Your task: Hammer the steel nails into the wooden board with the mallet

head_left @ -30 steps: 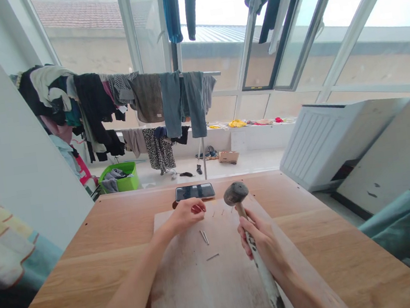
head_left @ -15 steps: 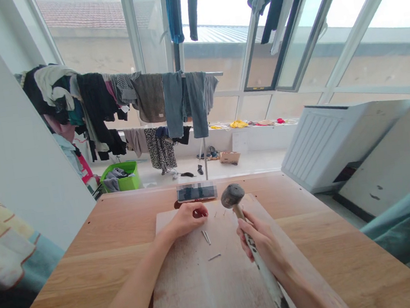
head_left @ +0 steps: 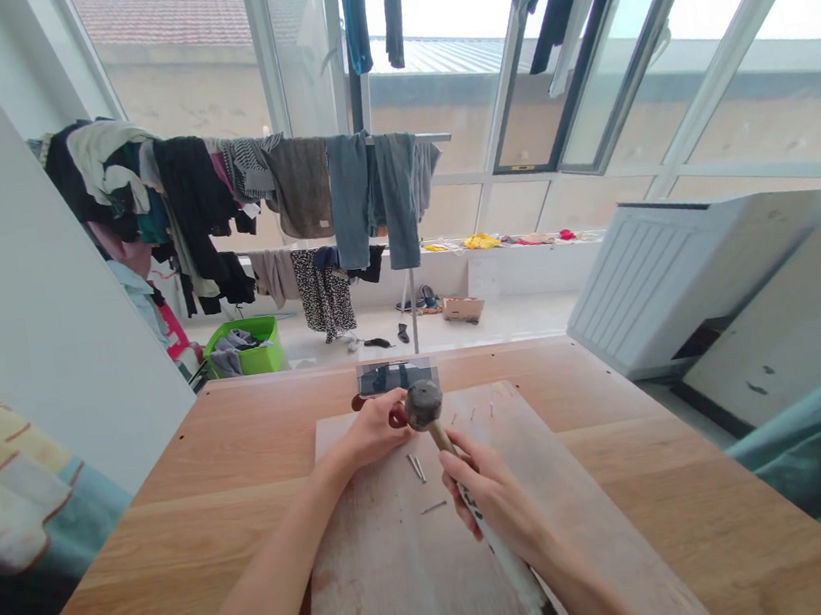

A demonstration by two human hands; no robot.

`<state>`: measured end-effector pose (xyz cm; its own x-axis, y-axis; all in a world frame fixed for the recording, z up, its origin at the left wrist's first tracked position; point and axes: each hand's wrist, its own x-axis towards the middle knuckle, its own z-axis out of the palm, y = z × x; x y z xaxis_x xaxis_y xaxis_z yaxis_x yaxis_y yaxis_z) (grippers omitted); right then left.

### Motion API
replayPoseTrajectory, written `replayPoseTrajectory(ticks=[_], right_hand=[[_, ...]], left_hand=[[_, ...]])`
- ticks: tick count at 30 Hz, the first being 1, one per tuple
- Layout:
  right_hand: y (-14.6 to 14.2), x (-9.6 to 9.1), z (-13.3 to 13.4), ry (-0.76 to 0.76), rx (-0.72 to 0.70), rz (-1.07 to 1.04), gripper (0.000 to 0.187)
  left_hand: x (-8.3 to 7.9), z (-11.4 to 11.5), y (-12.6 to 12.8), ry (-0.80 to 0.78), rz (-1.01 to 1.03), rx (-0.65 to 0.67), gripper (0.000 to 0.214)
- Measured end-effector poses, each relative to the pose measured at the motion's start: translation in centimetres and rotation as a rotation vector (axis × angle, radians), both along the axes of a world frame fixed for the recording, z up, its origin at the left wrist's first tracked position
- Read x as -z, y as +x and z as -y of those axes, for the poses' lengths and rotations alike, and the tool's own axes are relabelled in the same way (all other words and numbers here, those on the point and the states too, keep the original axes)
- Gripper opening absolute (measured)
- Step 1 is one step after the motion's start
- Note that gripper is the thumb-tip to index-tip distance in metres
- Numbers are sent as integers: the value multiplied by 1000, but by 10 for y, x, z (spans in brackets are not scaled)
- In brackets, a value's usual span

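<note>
In the head view, the right hand (head_left: pixel 488 479) holds a hammer (head_left: pixel 423 405) tight by its long handle. The hammer's dark head is up by the left hand (head_left: pixel 377 431). The left hand's fingers are curled close together, but I can't tell if they pinch anything. Three standing nails (head_left: pixel 472 414) make a row near the far edge of the board (head_left: pixel 385 573). Three loose nails (head_left: pixel 434 507) lie nearer, between the arms. The board is on a wooden table (head_left: pixel 179 499).

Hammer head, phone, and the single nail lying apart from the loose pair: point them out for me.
Hammer head (head_left: pixel 424 404): head view, middle of its dark surface.
Phone (head_left: pixel 388 380): head view, on its dark screen.
Single nail (head_left: pixel 434 507): head view, mid-shank.
</note>
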<state>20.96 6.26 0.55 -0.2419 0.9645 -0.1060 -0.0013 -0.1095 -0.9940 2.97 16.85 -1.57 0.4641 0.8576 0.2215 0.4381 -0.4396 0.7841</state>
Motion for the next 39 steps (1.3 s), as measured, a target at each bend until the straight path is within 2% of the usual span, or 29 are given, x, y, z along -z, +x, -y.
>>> replayPoseTrajectory(ticks=[5,11,17,20,23,27,32,39], right_hand=[[2,-1,0,14,5,18,44],[7,-5,-2,11,93,-59,44],[11,-7,-3,-3,129,-73,47],[11,-7,-3,-7,125,-74,47],[12,-7,-2,-2,114,-81,45],[12,-7,-2,4,123,-87,42],[11,-7,-1,9,123,-80,36],[12,-7,-1,-2,110,-70,39]], left_hand=[[-18,3,-4,-30,-171,-22,23],[-47,21,-10,-88,-521,32,28],[-48,43,17,-27,-682,33,12],[-45,47,23,13,-671,55,13],[-44,41,17,35,-600,60,21],[-37,18,-4,11,-402,36,23],[-20,-5,-23,-25,-171,-35,18],[-11,-3,-27,-81,-103,8,12]])
